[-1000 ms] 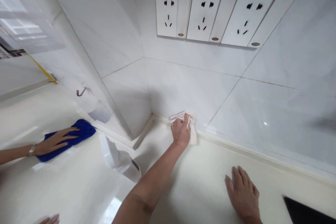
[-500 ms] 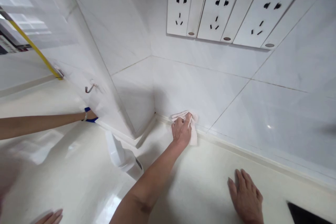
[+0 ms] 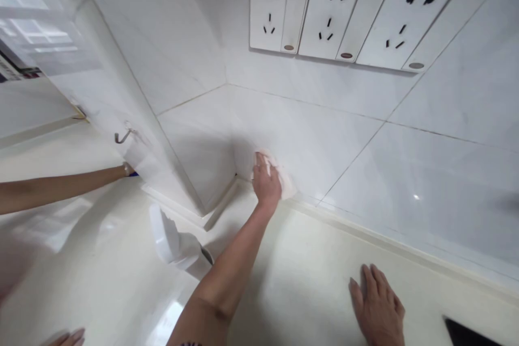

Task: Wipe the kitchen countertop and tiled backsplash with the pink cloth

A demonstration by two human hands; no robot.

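Observation:
My left hand (image 3: 267, 181) presses a pale pink cloth (image 3: 287, 184) against the white tiled wall, low down beside the inner corner. Its fingers reach over the cloth and point up the wall. Just below lies the raised ledge (image 3: 344, 224) where counter and wall meet. My right hand (image 3: 379, 303) rests palm down on the cream countertop (image 3: 308, 281), fingers outstretched, holding nothing.
Three white socket panels (image 3: 332, 11) sit on the wall above. A metal hook (image 3: 122, 137) is on the wall end at left. A white plastic object (image 3: 178, 243) stands near my left forearm. A co-worker's arm (image 3: 68, 189) reaches in from the left. A black object (image 3: 470, 332) lies lower right.
My left hand and the cloth have shifted left and up the wall, nearer the corner. My right hand stays put. The co-worker's hand has moved behind the wall end. The view shifted slightly.

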